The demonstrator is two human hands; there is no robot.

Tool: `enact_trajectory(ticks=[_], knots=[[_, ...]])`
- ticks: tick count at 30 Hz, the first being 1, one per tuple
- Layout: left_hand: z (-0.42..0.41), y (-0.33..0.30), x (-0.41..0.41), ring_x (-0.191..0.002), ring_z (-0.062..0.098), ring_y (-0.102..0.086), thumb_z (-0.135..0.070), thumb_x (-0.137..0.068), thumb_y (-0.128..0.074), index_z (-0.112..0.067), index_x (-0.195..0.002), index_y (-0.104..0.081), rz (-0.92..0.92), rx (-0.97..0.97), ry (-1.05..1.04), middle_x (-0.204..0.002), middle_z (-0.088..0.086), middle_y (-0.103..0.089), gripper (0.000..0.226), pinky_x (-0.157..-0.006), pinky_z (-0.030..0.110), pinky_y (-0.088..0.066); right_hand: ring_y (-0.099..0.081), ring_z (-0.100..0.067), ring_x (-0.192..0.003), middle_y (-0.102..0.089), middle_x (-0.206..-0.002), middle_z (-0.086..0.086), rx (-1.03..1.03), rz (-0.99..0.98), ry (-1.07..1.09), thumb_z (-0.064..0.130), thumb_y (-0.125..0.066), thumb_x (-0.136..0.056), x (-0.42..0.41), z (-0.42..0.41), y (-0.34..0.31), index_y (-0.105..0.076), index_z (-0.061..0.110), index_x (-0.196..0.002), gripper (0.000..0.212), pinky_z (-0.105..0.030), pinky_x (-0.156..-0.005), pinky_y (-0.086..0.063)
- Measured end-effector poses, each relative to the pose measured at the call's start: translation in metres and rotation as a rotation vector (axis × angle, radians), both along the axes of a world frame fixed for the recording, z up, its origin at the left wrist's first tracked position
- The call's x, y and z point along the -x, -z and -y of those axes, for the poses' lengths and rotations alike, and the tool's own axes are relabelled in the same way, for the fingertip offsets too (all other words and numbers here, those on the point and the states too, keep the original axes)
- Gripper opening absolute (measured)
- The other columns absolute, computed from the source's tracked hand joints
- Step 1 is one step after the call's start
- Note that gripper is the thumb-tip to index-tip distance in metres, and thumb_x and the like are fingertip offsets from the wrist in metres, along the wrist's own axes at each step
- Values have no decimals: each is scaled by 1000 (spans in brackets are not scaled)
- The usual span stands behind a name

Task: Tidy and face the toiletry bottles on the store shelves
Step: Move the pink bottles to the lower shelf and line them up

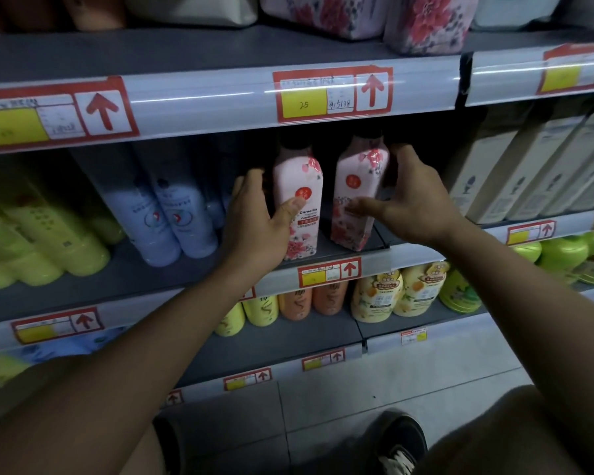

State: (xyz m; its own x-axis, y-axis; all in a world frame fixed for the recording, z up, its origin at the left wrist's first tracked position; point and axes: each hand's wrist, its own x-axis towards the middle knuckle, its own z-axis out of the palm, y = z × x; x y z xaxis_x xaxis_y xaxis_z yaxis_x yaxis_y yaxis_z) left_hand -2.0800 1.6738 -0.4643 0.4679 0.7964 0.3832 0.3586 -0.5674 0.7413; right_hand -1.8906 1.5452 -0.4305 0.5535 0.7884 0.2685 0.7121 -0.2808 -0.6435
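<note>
Gripping left pink floral plastic conditioner bottle [299,197] with left hand [258,217], label forward; right hand [412,200] clasped round tilted twin bottle [357,197], probably straightening.

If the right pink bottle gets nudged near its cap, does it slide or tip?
Likely tips: the right pink bottle is tall, narrow and already leaning, with the right hand on it. Its glossy wrap looks slippery, so a push low down would probably slide it along the shelf. It looks like rigid plastic, unlikely to buckle.
</note>
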Motion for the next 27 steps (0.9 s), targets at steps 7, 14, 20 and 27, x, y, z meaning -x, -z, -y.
enact_trajectory(ticks=[7, 14, 20, 27], knots=[[0, -1, -11, -100, 30, -54, -36, -97, -70, -16, -97, -42, -22, 22, -77, -105, 3, -44, 35, -74, 32, -32, -72, -18, -109, -71, -125, -7, -28, 21, 2, 28, -87, -83, -20, -20, 13, -54, 17, -136, 63, -40, -98, -59], [2, -5, -21, -106, 32, -54, -41, -100, -65, -13, -98, -42, -56, 30, -124, -104, 3, -41, 35, -77, 36, -37, -66, -26, -121, -72, -127, -8, -85, 3, -13, 22, -76, -93, -24, -44, 20, -55, 11, -140, 52, -40, -103, -54], [1, -5, -25, -111, 35, -56, -44, -101, -61, -6, -109, -54, -59, 32, -148, -108, 4, -43, 40, -87, 44, -47, -59, -27, -131, -66, -136, -6, -126, -85, 6, 12, -70, -97, -28, -65, 34, -47, 17, -148, 56, -42, -108, -53], [3, -6, -28, -110, 31, -54, -40, -104, -58, -15, -100, -45, -60, 51, -152, -107, 3, -41, 28, -79, 31, -32, -54, -31, -137, -61, -142, -8, -133, -128, 30, 2, -59, -95, -27, -80, 44, -47, 15, -148, 55, -38, -110, -49]])
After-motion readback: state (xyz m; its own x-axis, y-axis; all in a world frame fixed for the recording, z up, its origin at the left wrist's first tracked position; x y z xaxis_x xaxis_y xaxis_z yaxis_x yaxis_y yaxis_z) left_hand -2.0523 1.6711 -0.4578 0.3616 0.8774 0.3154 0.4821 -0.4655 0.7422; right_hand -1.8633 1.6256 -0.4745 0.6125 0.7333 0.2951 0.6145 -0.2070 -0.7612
